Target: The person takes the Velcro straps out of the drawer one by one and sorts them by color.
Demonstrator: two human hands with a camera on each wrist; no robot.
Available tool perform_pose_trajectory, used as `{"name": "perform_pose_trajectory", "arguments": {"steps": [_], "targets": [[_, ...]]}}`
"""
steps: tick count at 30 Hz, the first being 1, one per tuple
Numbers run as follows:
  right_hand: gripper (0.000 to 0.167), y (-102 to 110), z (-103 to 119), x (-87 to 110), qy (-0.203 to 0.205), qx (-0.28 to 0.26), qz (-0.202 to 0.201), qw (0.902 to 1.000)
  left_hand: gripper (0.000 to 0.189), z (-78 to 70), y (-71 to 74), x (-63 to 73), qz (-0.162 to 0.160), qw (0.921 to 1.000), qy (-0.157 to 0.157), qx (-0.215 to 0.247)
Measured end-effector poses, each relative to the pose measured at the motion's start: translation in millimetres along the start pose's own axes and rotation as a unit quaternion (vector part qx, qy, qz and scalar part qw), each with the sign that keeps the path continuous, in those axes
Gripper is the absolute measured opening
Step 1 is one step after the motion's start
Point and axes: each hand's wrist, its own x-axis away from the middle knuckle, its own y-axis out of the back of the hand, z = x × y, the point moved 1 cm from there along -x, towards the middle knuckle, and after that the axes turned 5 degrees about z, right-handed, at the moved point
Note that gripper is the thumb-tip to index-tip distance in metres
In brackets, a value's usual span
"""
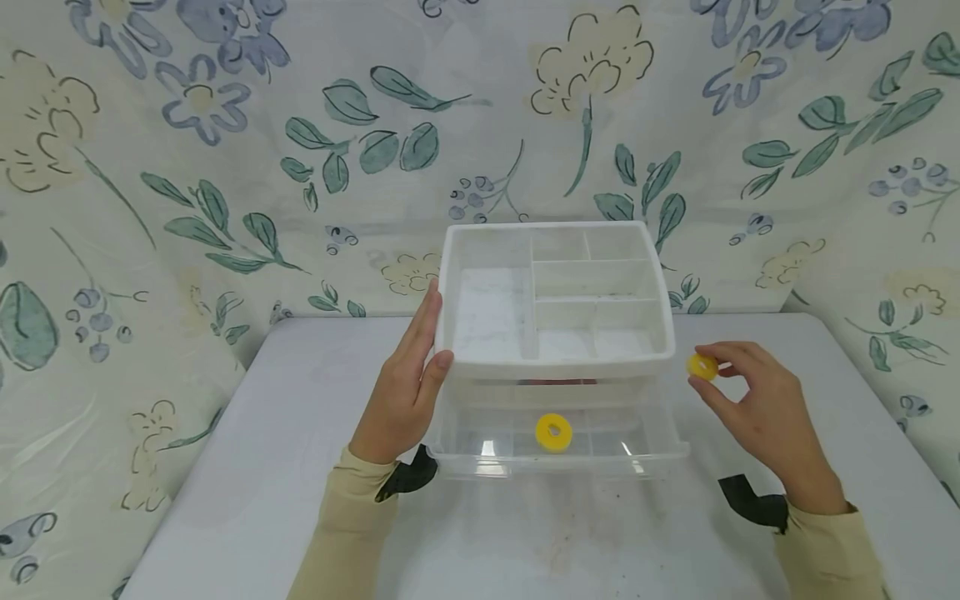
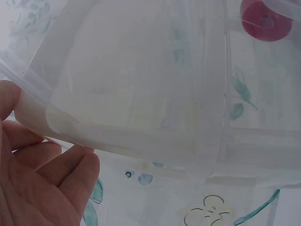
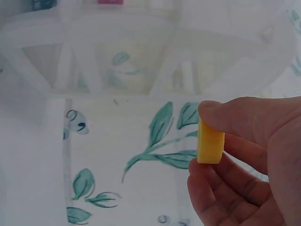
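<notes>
- Yellow rings, two in the head view: one held ring [image 1: 694,367] beside the white tray, just off its right side, and one loose ring [image 1: 543,433] in the clear drawer [image 1: 472,437].
- Two bare hands. The right hand [image 1: 768,408] has its grip on the held ring, pinched between thumb and fingers.
- The left hand [image 1: 405,379] grasps nothing; its fingers lie extended along the organizer's left side, touching it.
- One organizer on the tabletop [image 1: 300,433], topped by a white tray [image 1: 555,367] with six compartments: one large at left, five smaller at right.
- One red ring [image 2: 266,28] shows through clear plastic in the left wrist view.
- Floral sheeting [image 1: 390,42] hangs behind.
</notes>
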Motion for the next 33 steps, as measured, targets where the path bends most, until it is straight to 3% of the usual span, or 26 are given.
{"name": "perform_pose_trajectory", "arguments": {"steps": [10,22,33], "targets": [[0.038,-17,-22,-0.9,-0.022,-0.008,-0.003,0.9997,0.065,-0.4,0.8,0.3,0.000,1.0000,0.002,-0.002],[0.036,-38,-41,2.6,-0.079,-0.012,0.034,0.9962,0.065,-0.7,0.1,-0.1,0.002,1.0000,-0.003,0.003],[0.038,-43,-48,3.0,-0.156,-0.003,0.077,0.9847,0.065,-2.2,1.1,-0.7,0.001,1.0000,-0.001,0.000]]}}
